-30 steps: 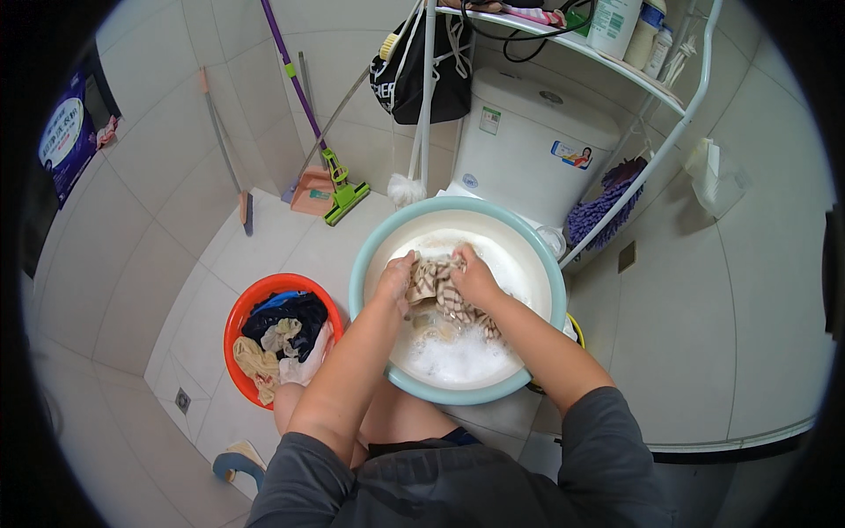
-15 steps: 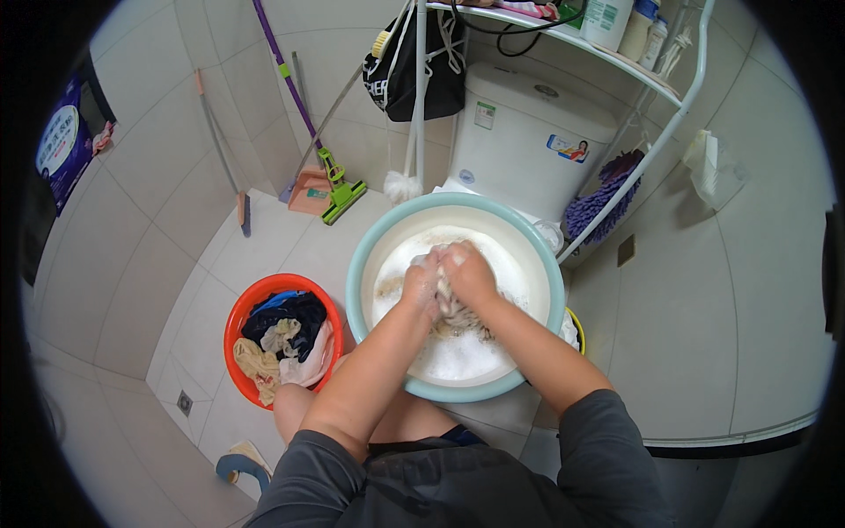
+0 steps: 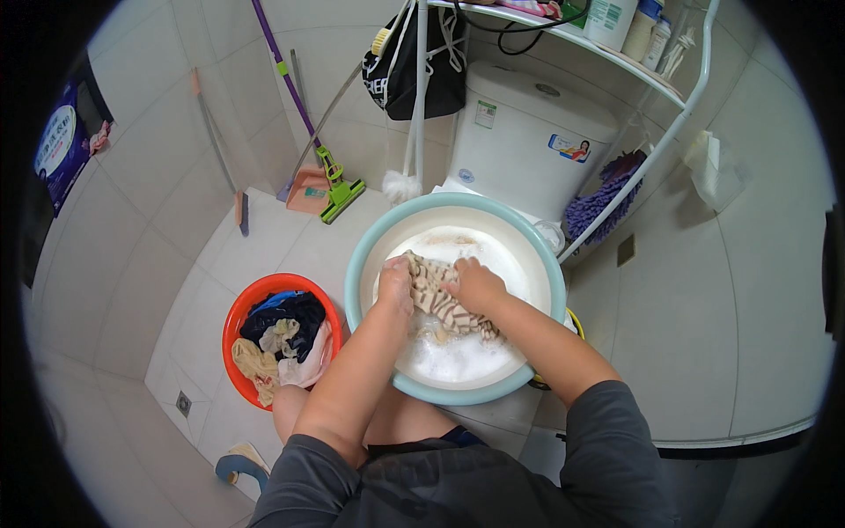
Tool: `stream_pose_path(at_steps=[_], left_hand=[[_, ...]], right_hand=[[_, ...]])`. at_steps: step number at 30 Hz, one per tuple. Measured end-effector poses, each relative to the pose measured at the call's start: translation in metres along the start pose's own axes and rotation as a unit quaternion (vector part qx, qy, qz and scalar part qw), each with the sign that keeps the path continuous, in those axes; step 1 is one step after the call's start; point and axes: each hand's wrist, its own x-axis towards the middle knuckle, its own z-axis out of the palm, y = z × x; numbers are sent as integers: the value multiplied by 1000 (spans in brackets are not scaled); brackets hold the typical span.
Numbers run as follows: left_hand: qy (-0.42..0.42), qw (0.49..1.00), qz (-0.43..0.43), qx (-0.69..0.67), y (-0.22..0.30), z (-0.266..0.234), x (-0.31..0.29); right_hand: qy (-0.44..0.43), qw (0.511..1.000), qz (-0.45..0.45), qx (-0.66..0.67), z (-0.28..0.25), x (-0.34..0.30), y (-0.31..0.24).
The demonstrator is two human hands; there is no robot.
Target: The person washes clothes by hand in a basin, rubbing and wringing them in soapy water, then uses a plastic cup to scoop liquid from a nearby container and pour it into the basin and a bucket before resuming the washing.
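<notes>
A wet cream cloth with brown stripes [image 3: 449, 304] is stretched between my two hands over sudsy water. My left hand [image 3: 397, 283] is closed on its left end. My right hand [image 3: 478, 287] grips the cloth farther right, its fingertips partly lost in the folds. The lower part of the cloth dips into the white foam [image 3: 444, 361]. All this is inside a large round basin [image 3: 550, 304] with a pale blue rim, in front of my knees.
An orange-red tub [image 3: 231, 339] of clothes stands to the left. Beyond the basin is a white toilet [image 3: 519, 132] beside a white rack [image 3: 656, 150] with bottles. A green squeeze mop [image 3: 341, 201] and a pink dustpan [image 3: 308, 191] lean at the far left wall.
My hands were pressed together around the bunched cloth. Now they are apart, left hand to the left and right hand slightly right, with the striped cloth spread out between them.
</notes>
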Motion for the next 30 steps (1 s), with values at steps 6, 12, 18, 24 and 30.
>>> stream_pose_path(at_steps=[6, 12, 18, 24, 30], left_hand=[[14, 997, -66, 45, -10, 3, 3], [-33, 989, -106, -95, 2, 8, -13], [-94, 986, -56, -124, 15, 36, -58], [-72, 995, -27, -59, 17, 19, -36], [-136, 988, 28, 62, 49, 17, -57]], right_hand=[[-34, 996, -57, 56, 18, 20, 5], [144, 919, -115, 349, -7, -9, -37], [204, 940, -58, 266, -10, -4, -36], [171, 941, -91, 278, 0, -11, -40], [127, 913, -102, 375, -46, -10, -36]])
